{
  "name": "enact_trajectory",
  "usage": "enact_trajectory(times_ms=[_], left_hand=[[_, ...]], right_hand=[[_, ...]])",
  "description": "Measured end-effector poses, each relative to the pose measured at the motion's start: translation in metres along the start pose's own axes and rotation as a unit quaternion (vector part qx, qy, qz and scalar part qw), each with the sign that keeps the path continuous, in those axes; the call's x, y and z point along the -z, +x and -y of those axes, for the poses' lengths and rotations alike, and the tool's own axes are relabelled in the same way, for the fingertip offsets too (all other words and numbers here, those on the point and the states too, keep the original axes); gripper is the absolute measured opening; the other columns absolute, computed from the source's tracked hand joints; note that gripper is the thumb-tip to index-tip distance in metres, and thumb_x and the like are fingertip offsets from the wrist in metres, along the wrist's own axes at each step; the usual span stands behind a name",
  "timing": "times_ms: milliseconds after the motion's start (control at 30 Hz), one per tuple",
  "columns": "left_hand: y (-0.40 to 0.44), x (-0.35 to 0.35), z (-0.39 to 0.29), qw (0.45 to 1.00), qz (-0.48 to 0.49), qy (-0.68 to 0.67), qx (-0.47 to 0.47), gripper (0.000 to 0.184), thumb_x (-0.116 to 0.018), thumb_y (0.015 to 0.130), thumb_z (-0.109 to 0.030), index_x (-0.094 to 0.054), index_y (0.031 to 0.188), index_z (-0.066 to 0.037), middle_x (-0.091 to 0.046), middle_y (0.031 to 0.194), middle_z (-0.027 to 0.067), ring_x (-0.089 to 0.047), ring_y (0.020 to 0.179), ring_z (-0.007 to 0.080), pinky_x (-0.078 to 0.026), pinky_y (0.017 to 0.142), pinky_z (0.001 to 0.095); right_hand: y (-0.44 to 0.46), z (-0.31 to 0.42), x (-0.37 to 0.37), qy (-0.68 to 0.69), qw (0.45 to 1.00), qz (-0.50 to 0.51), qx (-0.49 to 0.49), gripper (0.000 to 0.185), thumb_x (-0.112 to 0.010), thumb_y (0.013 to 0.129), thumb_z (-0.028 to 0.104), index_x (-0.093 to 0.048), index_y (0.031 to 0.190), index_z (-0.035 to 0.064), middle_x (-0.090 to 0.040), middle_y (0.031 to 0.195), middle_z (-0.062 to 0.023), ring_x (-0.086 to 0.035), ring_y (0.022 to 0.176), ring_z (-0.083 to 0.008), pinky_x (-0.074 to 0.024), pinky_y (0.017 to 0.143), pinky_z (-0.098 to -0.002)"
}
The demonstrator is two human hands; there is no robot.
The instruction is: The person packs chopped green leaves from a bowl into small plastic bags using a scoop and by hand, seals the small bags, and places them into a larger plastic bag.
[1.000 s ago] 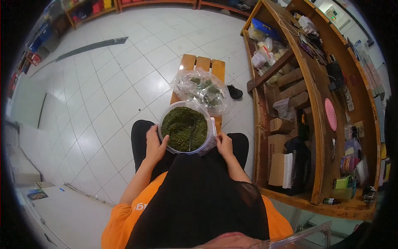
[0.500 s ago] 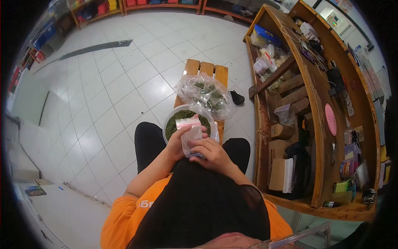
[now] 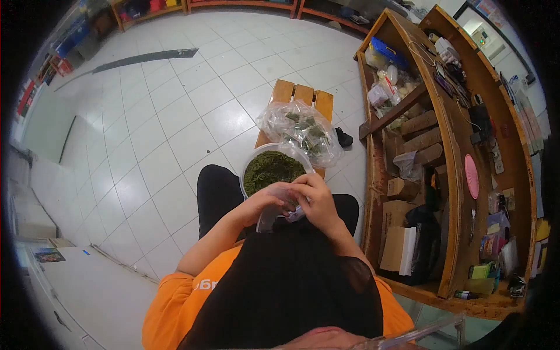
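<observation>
Plastic bag (image 3: pixel 267 219), seemingly limp, in hands (image 3: pixel 318 202)

The tub (image 3: pixel 243 172) stands at the near end of the table (image 3: pixel 286 90), with leaf flakes (image 3: pixel 268 169) inside it. Directly beyond the tub, a large plastic bag (image 3: pixel 303 125) lies on the table, and a shoe (image 3: pixel 344 137) is on the floor (image 3: pixel 175 128) past the tub to the right. At the tub's near side, the left hand (image 3: pixel 265 198) and right hand (image 3: pixel 315 198) overlap its rim, a small bag (image 3: pixel 267 219) hanging below the left one. The left knee (image 3: pixel 216 181) is left of the tub, the right knee (image 3: pixel 347 210) right of it. Farther right of the tub runs a shelf unit (image 3: pixel 461 204), boxes (image 3: pixel 395 248) on its lower level.
</observation>
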State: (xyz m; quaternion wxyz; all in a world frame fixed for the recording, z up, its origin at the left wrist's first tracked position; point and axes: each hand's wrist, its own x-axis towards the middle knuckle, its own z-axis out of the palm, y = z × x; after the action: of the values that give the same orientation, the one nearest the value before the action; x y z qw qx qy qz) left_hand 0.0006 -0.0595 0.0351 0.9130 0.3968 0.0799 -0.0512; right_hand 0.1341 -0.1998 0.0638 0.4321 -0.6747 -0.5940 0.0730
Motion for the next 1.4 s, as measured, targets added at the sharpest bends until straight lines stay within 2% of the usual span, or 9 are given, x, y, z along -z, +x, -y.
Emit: enact_trajectory(times_ms=[100,167,267,467,733,900,1067,1300,1400], left_hand=[[0.004,0.005,0.008,0.980,-0.133,0.106,-0.104,0.045,-0.057,0.083,-0.006,-0.049,0.127,-0.005,-0.054,0.113,0.0098,-0.055,0.105,0.0194,-0.044,0.094,0.0327],[0.009,0.015,0.022,0.851,-0.327,0.302,-0.280,0.036,-0.063,0.084,-0.007,-0.053,0.119,-0.007,-0.049,0.104,0.0111,-0.053,0.097,0.0234,-0.043,0.088,0.0319],[0.002,-0.004,0.008,0.680,-0.334,0.542,-0.363,0.026,-0.066,0.085,-0.015,-0.057,0.108,-0.005,-0.049,0.100,0.0152,-0.052,0.091,0.0278,-0.044,0.083,0.0336],[-0.002,-0.017,0.001,0.768,-0.220,0.544,-0.258,0.021,-0.071,0.082,-0.021,-0.064,0.093,-0.005,-0.052,0.098,0.0132,-0.057,0.091,0.0303,-0.047,0.078,0.0356],[-0.009,-0.018,-0.007,0.589,-0.314,0.655,-0.353,0.012,-0.069,0.069,-0.010,-0.059,0.072,-0.003,-0.056,0.085,0.0104,-0.058,0.077,0.0299,-0.049,0.067,0.0392],[-0.011,-0.022,-0.006,0.613,-0.346,0.635,-0.319,0.012,-0.068,0.071,-0.011,-0.059,0.071,-0.003,-0.056,0.081,0.0092,-0.059,0.076,0.0285,-0.049,0.066,0.0381],[-0.008,-0.020,-0.008,0.641,-0.212,0.646,-0.356,0.029,-0.073,0.069,-0.011,-0.061,0.095,-0.005,-0.058,0.096,0.0106,-0.058,0.086,0.0314,-0.049,0.073,0.0393],[-0.018,-0.008,-0.033,0.606,-0.172,0.678,-0.380,0.054,-0.081,0.069,-0.014,-0.055,0.117,-0.006,-0.060,0.110,0.0143,-0.059,0.098,0.0337,-0.049,0.085,0.0405],[-0.028,-0.004,-0.044,0.648,-0.265,0.584,-0.411,0.060,-0.084,0.066,-0.016,-0.055,0.118,-0.004,-0.061,0.107,0.0141,-0.060,0.097,0.0298,-0.048,0.085,0.0378]], right_hand=[[-0.002,-0.003,0.005,0.024,0.992,-0.093,-0.078,0.012,-0.070,0.077,0.002,-0.067,0.088,0.0006,-0.062,0.084,-0.0096,-0.061,0.076,-0.0228,-0.0473,0.066,-0.0311],[-0.002,-0.005,0.005,0.094,0.972,-0.145,-0.157,0.008,-0.072,0.077,0.002,-0.067,0.084,0.0001,-0.062,0.079,-0.0075,-0.060,0.067,-0.0153,-0.0460,0.060,-0.0266],[-0.008,-0.008,-0.004,0.148,0.963,-0.095,-0.204,0.009,-0.073,0.077,0.003,-0.067,0.084,-0.0001,-0.062,0.079,-0.0057,-0.059,0.068,-0.0108,-0.0452,0.060,-0.0241],[-0.014,-0.007,-0.015,0.206,0.959,-0.050,-0.188,0.012,-0.072,0.079,0.006,-0.065,0.085,-0.0013,-0.064,0.083,-0.0075,-0.061,0.070,-0.0137,-0.0462,0.063,-0.0274],[-0.004,0.012,-0.016,0.006,0.987,-0.040,-0.158,0.010,-0.062,0.083,0.005,-0.056,0.083,-0.0033,-0.055,0.075,-0.0147,-0.056,0.071,-0.0332,-0.0441,0.064,-0.0402],[0.004,0.015,-0.016,-0.102,0.989,-0.081,-0.070,0.014,-0.066,0.077,0.003,-0.060,0.090,-0.0023,-0.059,0.098,-0.0173,-0.057,0.086,-0.0349,-0.0458,0.074,-0.0416],[0.003,0.014,-0.016,-0.112,0.991,-0.035,-0.058,0.045,-0.073,0.069,0.003,-0.065,0.113,0.0032,-0.045,0.137,-0.0186,-0.051,0.112,-0.0352,-0.0439,0.095,-0.0424],[0.021,0.028,0.001,-0.025,0.999,-0.028,-0.015,0.034,-0.073,0.072,0.004,-0.067,0.105,0.0045,-0.049,0.128,-0.0165,-0.053,0.105,-0.0287,-0.0454,0.089,-0.0382],[0.038,0.067,0.043,0.234,0.966,-0.065,0.094,0.022,-0.071,0.080,0.006,-0.069,0.101,0.0083,-0.055,0.113,-0.0121,-0.055,0.094,-0.0201,-0.0459,0.079,-0.0301]])
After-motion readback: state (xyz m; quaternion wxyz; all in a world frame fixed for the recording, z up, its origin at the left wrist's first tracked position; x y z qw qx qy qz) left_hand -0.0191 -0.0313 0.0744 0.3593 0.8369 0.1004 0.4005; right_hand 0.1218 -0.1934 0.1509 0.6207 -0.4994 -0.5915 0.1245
